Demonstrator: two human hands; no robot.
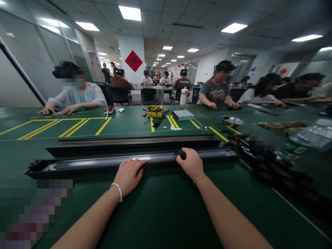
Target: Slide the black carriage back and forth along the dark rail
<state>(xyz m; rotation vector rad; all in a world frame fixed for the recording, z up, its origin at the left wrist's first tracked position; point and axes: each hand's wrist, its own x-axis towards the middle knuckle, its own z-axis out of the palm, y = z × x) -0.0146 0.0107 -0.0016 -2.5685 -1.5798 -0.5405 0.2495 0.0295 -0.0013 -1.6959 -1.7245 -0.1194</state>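
Note:
A long black channel-shaped bar with a shiny grey lengthwise strip (95,164) lies across the green table in front of me. My left hand (130,176) rests on its near edge around the middle, fingers stretched out and holding nothing. Further right, my right hand (190,161) has its fingers closed round a small black piece (182,154) on top of the bar; the piece is mostly covered, so its kind is not clear. At the bar's left end sits a small dark fitting (35,163). Two more long bars (135,147) lie parallel just behind.
Dark blurred parts (280,173) crowd the right side beside clear plastic packaging (308,136). Beyond are a metal bowl (232,121), a grey box (183,115), a yellow box with black cables (154,111) and a white bottle (184,97). Co-workers sit across the table.

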